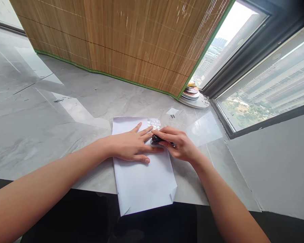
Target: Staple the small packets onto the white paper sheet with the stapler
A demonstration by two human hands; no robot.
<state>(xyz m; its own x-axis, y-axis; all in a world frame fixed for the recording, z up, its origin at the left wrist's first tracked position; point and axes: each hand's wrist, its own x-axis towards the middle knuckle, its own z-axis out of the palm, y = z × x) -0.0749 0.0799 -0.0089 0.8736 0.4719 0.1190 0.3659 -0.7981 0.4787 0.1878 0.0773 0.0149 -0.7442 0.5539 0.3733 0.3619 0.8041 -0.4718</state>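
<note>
White paper (pixel 147 189) lies on the grey marbled surface, its lower end reaching past the front edge and its bottom corners creased. Flat on the paper rests my left hand (pixel 130 145), fingers spread to the right. My right hand (pixel 178 143) is closed around a small black stapler (pixel 157 139), whose front end sits over the paper's right edge, between two of my left fingers. Just above it, rows of metal staples (pixel 154 123) cover the paper's upper right corner. Part of the stapler is hidden by my right fingers.
Short staple strips (pixel 172 116) lie behind the paper, and small loose bits (pixel 62 99) are scattered to the left. A bamboo blind (pixel 116 44) with green edging hangs at the back. Stacked plates (pixel 192 96) stand by the window frame (pixel 243 60) on the right.
</note>
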